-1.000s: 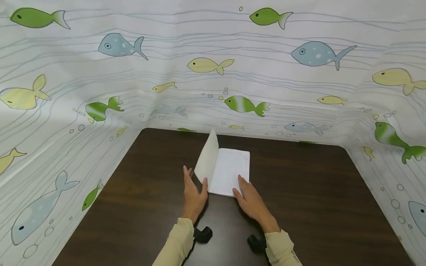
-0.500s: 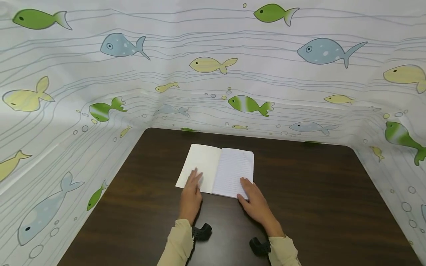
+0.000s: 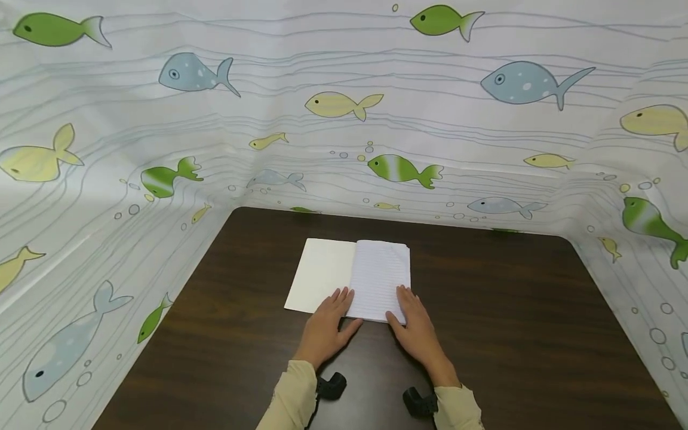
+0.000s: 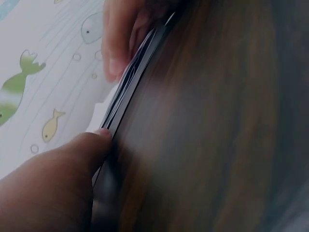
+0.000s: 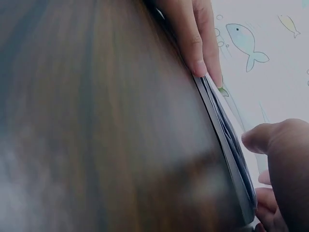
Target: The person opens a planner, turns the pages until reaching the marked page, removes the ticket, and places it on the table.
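Note:
An open notebook lies flat on the dark table, its blank inside cover to the left and a lined page to the right. My left hand rests over the near edge by the fold, fingers straight and thumb spread to the right. At the lower right corner is my right hand, its fingers extended along the right edge and its thumb near the page's bottom. Both wrist views catch the notebook's near edge from low down, with the left thumb touching that edge in the left one.
Dark wood table extends on both sides of the notebook. A white sheet printed with fish stands around its back and sides. Black camera mounts sit on both wrists, beneath beige sleeves.
The raised cover has come down flat on the left. My left hand has since slid right from the cover toward the fold. My right hand has stayed at the right edge, shifting slightly.

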Tool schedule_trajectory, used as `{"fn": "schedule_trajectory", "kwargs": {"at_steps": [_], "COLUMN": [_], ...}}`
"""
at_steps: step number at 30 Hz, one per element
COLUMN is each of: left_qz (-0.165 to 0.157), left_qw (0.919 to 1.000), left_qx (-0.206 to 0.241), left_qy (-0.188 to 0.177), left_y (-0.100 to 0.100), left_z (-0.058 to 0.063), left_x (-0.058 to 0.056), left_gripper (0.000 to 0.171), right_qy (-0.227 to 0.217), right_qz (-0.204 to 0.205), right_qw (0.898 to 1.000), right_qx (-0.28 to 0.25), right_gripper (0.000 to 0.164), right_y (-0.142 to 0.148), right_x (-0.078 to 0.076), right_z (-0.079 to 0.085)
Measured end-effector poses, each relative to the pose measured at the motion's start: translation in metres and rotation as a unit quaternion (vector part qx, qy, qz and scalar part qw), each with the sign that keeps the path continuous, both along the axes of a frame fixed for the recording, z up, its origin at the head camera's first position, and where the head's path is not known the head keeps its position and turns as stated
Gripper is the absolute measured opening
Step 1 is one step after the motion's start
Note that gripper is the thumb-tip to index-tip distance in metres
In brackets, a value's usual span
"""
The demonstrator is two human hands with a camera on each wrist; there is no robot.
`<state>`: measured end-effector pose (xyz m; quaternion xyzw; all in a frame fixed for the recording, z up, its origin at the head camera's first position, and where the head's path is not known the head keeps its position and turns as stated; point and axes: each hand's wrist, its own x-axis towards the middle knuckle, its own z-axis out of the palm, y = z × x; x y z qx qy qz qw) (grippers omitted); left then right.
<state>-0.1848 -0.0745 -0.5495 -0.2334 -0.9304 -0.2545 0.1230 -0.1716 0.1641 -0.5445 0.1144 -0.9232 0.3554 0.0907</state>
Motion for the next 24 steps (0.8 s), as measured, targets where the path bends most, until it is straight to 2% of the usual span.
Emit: {"fn": "schedule_trajectory", "kwargs": {"at_steps": [3,7,13,24], "left_qz": [-0.004,-0.003,0.001,0.020], "left_qw": [0.9999,0.9997,0.9999,0.9989], "left_qx": [-0.005,-0.006,0.005,0.032], "left_qy": [0.011,0.024,0.014,-0.026], "left_y": [0.002,0.003,0.003,0.001], "left_z": [-0.001,-0.001,-0.001,0.000], "left_x": [0.001,0.001,0.002,0.001], "left_gripper": [0.070,0.070,0.069,0.071], "right_qy": [-0.013,-0.029,-0.022,-0.019], "right_qz": [-0.005,-0.012,-0.022,-0.014], "right_qw": [1.000,0.996,0.990,0.990], "right_qx": [0.023,0.080,0.139,0.140], "right_gripper": [0.071,0.077,0.079,0.074], "right_y": [0.000,-0.001,-0.007,-0.012], "right_x": [0.000,0.000,-0.002,-0.006], "right_z": [0.004,0.010,0.015,0.016]}}
